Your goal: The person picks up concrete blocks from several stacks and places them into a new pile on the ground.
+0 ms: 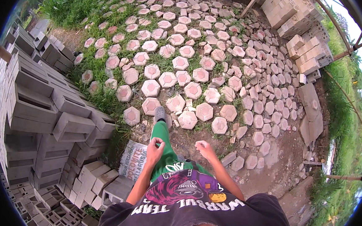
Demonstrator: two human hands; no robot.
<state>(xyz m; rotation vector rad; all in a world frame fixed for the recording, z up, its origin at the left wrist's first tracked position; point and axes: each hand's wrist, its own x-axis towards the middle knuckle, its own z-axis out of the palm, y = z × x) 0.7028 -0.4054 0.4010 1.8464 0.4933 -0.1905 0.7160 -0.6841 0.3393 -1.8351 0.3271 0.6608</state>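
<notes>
My left hand (155, 147) hangs in front of my body above my green trousers (161, 135), its fingers curled in with nothing visible in them. To its right, apart from it, my right hand (203, 147) is held over bare soil with the fingers loosely closed, and no object shows there either. Neither hand touches anything. Beyond them, hexagonal paving stones (187, 120) with pinkish centres lie spread over the ground. My foot in a grey clog (160, 113) is stepping among these pavers.
Grey hollow concrete blocks (33, 96) are stacked high at the left. A printed white sack (133, 160) lies beside my left forearm. More block stacks (293, 12) stand at the far right, near concrete slabs (310, 106). Grass (71, 13) grows between the pavers.
</notes>
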